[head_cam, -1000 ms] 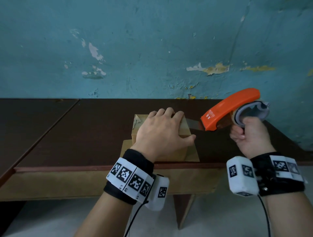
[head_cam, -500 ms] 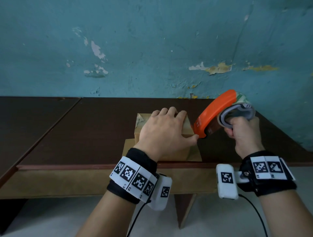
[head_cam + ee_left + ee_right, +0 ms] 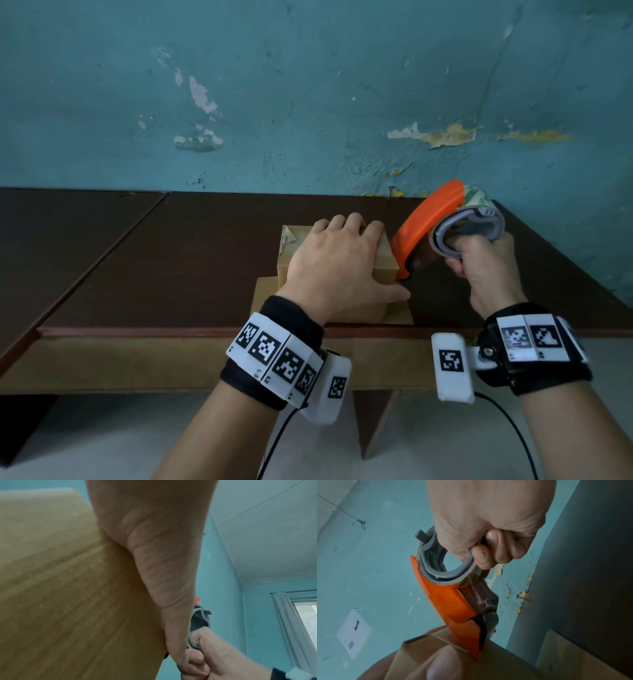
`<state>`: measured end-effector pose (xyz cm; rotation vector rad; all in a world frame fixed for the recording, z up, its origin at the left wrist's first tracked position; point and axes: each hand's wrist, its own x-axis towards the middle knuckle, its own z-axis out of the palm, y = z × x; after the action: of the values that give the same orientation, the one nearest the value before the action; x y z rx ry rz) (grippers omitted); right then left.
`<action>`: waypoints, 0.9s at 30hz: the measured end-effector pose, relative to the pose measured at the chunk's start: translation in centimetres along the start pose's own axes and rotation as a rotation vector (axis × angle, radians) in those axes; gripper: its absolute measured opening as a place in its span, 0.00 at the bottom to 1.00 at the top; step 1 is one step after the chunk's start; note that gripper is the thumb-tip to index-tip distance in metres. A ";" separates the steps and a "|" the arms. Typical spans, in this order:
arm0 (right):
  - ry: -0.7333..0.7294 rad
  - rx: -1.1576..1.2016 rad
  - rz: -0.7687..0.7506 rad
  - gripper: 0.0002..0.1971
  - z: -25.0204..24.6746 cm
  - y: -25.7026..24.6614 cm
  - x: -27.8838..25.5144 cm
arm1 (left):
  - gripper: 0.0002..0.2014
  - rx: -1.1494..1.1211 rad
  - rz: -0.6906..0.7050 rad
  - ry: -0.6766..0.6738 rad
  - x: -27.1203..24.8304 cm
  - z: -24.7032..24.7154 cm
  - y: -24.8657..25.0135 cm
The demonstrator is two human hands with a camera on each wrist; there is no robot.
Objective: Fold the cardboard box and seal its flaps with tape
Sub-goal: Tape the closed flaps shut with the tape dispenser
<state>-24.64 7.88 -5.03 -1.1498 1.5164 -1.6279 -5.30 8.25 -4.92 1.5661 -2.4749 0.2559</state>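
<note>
A small brown cardboard box (image 3: 385, 267) stands near the table's front edge on a flat cardboard sheet (image 3: 265, 298). My left hand (image 3: 339, 263) lies flat on the box's top, fingers straight and thumb along its right front edge. My right hand (image 3: 479, 270) grips the grey ring handle of an orange tape dispenser (image 3: 421, 226). The dispenser tilts nose-down, its tip touching the box's upper right side. In the right wrist view the dispenser (image 3: 450, 601) meets the box (image 3: 505, 662) beside my left thumb (image 3: 443, 666). The left wrist view shows the box (image 3: 68, 588) under my thumb (image 3: 163, 561).
The dark brown table (image 3: 171, 260) runs back to a teal wall (image 3: 308, 102) with peeling paint. A seam splits off a second tabletop at the left (image 3: 68, 233). The table's front edge (image 3: 171, 331) lies just below my wrists. A curtained window (image 3: 305, 622) shows at the right.
My right hand swung the dispenser left and down, tipping its nose from level in the air onto the box's right side. My left hand stayed pressed on the box.
</note>
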 end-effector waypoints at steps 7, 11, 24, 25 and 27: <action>-0.037 -0.043 0.008 0.14 -0.1 0.0 0.0 | 0.53 -0.008 0.001 -0.002 -0.1 -0.1 0.1; -0.059 -0.067 -0.003 0.13 -0.1 -0.2 0.0 | 0.52 -0.014 0.000 -0.006 -0.1 -0.3 0.1; -0.088 -0.130 0.008 0.11 -0.4 -0.1 0.2 | 0.51 -0.015 -0.001 0.002 -0.2 -0.3 0.2; -0.092 -0.124 0.007 0.11 -0.3 -0.1 0.2 | 0.50 -0.015 -0.002 0.002 -0.2 -0.3 0.2; -0.100 -0.110 0.005 0.10 -0.3 -0.2 0.2 | 0.50 -0.014 -0.001 0.000 -0.1 -0.3 0.2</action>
<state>-24.96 7.91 -4.75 -1.2659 1.5586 -1.4766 -5.44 8.56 -4.64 1.5615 -2.4707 0.2383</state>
